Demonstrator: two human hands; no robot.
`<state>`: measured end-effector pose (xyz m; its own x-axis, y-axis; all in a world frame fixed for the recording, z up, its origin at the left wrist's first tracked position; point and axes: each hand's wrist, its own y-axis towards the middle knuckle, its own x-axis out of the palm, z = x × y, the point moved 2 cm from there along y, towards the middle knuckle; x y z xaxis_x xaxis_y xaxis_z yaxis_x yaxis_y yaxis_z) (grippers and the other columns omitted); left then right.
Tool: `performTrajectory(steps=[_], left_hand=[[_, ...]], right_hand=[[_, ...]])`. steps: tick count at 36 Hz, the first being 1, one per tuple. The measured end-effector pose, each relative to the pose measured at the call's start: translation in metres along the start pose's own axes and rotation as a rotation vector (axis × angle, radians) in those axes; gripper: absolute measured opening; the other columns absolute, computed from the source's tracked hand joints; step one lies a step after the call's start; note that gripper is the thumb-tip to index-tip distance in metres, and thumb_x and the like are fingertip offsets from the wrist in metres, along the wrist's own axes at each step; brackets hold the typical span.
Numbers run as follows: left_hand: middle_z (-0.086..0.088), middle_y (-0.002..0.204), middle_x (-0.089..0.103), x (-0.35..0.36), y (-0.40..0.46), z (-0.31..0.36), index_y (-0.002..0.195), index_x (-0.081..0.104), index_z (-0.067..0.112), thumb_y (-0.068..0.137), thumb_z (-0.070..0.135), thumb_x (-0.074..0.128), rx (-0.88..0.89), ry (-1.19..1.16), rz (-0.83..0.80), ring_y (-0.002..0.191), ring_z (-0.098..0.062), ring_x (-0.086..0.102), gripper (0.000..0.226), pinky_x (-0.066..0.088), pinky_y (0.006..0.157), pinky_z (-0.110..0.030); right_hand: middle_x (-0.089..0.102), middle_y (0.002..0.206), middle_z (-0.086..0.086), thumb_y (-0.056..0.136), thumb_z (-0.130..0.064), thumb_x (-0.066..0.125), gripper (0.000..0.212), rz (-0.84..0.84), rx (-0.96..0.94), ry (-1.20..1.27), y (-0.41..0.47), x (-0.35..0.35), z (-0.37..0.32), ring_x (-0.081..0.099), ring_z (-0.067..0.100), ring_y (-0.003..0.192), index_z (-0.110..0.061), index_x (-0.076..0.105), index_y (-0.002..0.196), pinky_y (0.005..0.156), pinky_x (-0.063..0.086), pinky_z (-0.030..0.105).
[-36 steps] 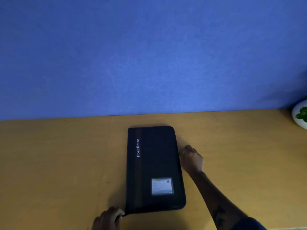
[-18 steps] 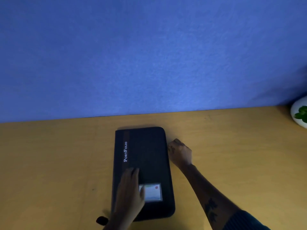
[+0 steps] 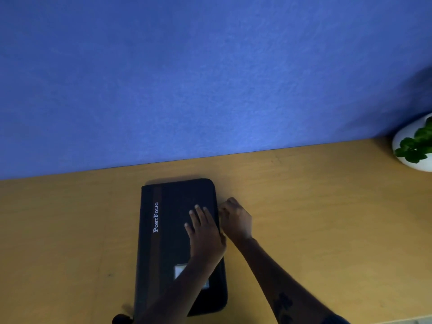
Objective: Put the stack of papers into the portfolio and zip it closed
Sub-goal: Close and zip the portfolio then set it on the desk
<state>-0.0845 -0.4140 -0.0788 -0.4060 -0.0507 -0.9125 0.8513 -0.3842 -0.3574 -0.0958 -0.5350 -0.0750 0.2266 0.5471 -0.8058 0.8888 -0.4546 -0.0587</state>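
Since the earlier frame, the left hand (image 3: 205, 232) has slid up the cover from near the label window toward the far half of the portfolio (image 3: 168, 244), and the right hand (image 3: 236, 219) has crept further along the right edge toward the far corner; the left hand lies flat with fingers spread, palm down, pressing the cover; the right hand is curled with its fingers pinched at the portfolio's right edge, probably on the zip pull, though the pull itself is too small to make out; the portfolio lies closed on the wooden table (image 3: 315, 206), its long axis running away from the person, spine on the left; the unzipped stretch, judging by the grip, lies ahead of the right hand, around the far right corner; the case is black with a brown stripe, white lettering and a pale label window (image 3: 180, 271) near the close end; no papers show outside it, so they are likely inside
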Motion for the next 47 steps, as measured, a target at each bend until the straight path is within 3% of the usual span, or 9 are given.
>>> performTrajectory(steps=[3,7,15,20,28,37,42,47], left_hand=[[-0.023,0.169,0.000,0.000,-0.007,0.000,0.161,0.002,0.002,0.094,0.044,0.059,0.024,0.022,-0.018,0.156,-0.045,0.001,0.097,0.021,0.122,-0.062],[-0.021,0.170,-0.004,0.004,-0.022,-0.003,0.161,0.000,0.004,0.094,0.039,0.060,0.063,0.029,-0.034,0.157,-0.042,-0.003,0.097,0.019,0.124,-0.060],[-0.016,0.170,-0.017,0.020,-0.068,-0.009,0.162,-0.008,0.007,0.096,0.025,0.058,0.134,0.053,-0.100,0.158,-0.036,-0.014,0.095,0.010,0.127,-0.058],[-0.012,0.169,-0.024,0.032,-0.086,-0.019,0.161,-0.012,0.011,0.097,0.024,0.059,0.187,0.062,-0.150,0.156,-0.033,-0.023,0.097,0.001,0.126,-0.059],[-0.011,0.168,-0.028,0.037,-0.101,-0.026,0.161,-0.017,0.011,0.099,0.025,0.053,0.218,0.116,-0.221,0.150,-0.031,-0.032,0.094,-0.002,0.125,-0.059],[-0.007,0.165,-0.035,0.027,-0.107,-0.024,0.159,-0.021,0.013,0.098,0.026,0.049,0.232,0.045,-0.255,0.153,-0.030,-0.030,0.094,-0.003,0.127,-0.058],[-0.005,0.164,-0.037,0.029,-0.108,-0.025,0.159,-0.022,0.013,0.098,0.022,0.051,0.244,-0.007,-0.247,0.153,-0.029,-0.031,0.096,-0.007,0.126,-0.057],[-0.004,0.163,-0.040,0.034,-0.107,-0.027,0.158,-0.025,0.014,0.098,0.021,0.054,0.245,-0.036,-0.260,0.152,-0.029,-0.033,0.100,-0.007,0.126,-0.057]], right_hand=[[0.070,0.106,0.000,0.106,-0.016,0.058,0.021,0.016,0.008,0.019,-0.008,0.001,0.005,0.069,0.022,0.078,-0.013,0.077,0.095,0.059,0.054,0.035],[0.071,0.104,-0.002,0.103,-0.014,0.063,0.018,0.043,0.002,0.037,-0.028,0.002,0.014,0.070,0.020,0.074,-0.014,0.078,0.093,0.057,0.060,0.038],[0.072,0.095,-0.004,0.097,-0.010,0.072,0.012,0.086,0.044,0.047,-0.085,0.004,0.029,0.067,0.018,0.065,-0.015,0.076,0.086,0.049,0.057,0.035],[0.073,0.094,-0.008,0.098,-0.023,0.072,0.013,0.100,0.077,-0.046,-0.118,0.003,0.034,0.069,0.018,0.060,-0.020,0.079,0.087,0.052,0.059,0.035],[0.073,0.092,-0.012,0.094,-0.023,0.082,0.009,0.133,0.152,-0.014,-0.133,-0.001,0.039,0.068,0.017,0.054,-0.028,0.081,0.086,0.043,0.053,0.029],[0.074,0.099,-0.011,0.094,-0.020,0.081,0.006,0.146,0.161,-0.034,-0.096,-0.017,0.052,0.070,0.017,0.062,-0.025,0.082,0.090,0.047,0.052,0.028],[0.076,0.103,-0.004,0.093,-0.012,0.080,0.008,0.100,0.075,-0.028,-0.070,-0.027,0.056,0.073,0.023,0.069,-0.018,0.084,0.093,0.052,0.057,0.033],[0.076,0.109,-0.002,0.098,-0.016,0.075,0.009,0.006,-0.049,-0.042,-0.036,-0.038,0.054,0.075,0.024,0.080,-0.016,0.084,0.101,0.062,0.062,0.038]])
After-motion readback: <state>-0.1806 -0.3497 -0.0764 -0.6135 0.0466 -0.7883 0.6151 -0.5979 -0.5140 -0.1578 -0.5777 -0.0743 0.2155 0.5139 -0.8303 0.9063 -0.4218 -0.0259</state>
